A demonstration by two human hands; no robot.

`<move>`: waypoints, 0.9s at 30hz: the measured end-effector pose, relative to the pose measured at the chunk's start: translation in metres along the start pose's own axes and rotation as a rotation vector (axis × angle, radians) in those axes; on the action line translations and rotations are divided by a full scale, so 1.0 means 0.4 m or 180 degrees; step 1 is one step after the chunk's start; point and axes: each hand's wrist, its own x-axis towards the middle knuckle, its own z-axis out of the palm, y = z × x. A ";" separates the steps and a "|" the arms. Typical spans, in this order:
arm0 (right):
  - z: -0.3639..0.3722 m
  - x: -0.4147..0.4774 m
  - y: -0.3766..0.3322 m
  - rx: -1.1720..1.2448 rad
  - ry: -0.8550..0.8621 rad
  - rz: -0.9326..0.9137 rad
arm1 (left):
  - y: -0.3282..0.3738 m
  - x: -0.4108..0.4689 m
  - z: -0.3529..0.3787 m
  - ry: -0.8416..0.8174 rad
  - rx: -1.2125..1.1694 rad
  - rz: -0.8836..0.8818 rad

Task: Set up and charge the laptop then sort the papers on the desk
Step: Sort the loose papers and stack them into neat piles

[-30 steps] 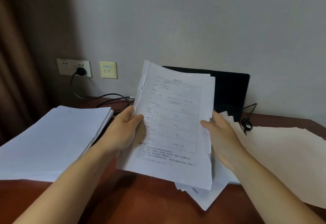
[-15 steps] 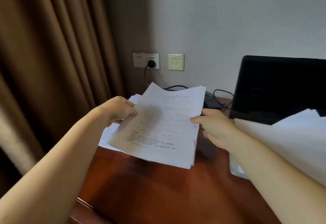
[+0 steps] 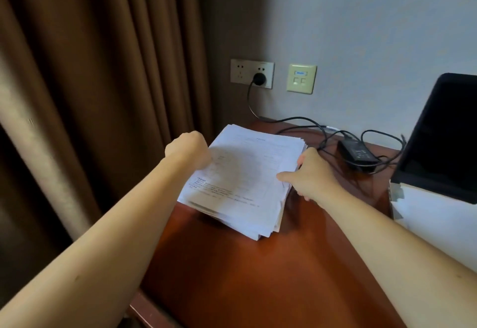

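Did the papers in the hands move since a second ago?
Yes. The papers went left and down: from in front of the laptop to low under the wall socket.

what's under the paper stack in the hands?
Only the red-brown desk shows around the paper stack, with dark shadow at its near edge. The left hand and right hand grip its sides. Anything directly beneath is covered by the sheets.

Dim, soft-focus view; wide-angle bowing at edges.
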 end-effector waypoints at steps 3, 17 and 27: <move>-0.035 -0.023 0.008 -0.0440 0.0130 -0.0364 | 0.028 -0.012 0.006 0.0213 0.0131 0.0280; -0.486 -0.324 0.325 -0.0386 0.0403 -0.0279 | 0.532 -0.443 0.159 -0.1000 -0.0441 0.3965; -0.562 -0.438 0.477 -0.1433 -0.0487 -0.0781 | 0.577 -0.467 0.250 -0.1250 -0.0354 0.4341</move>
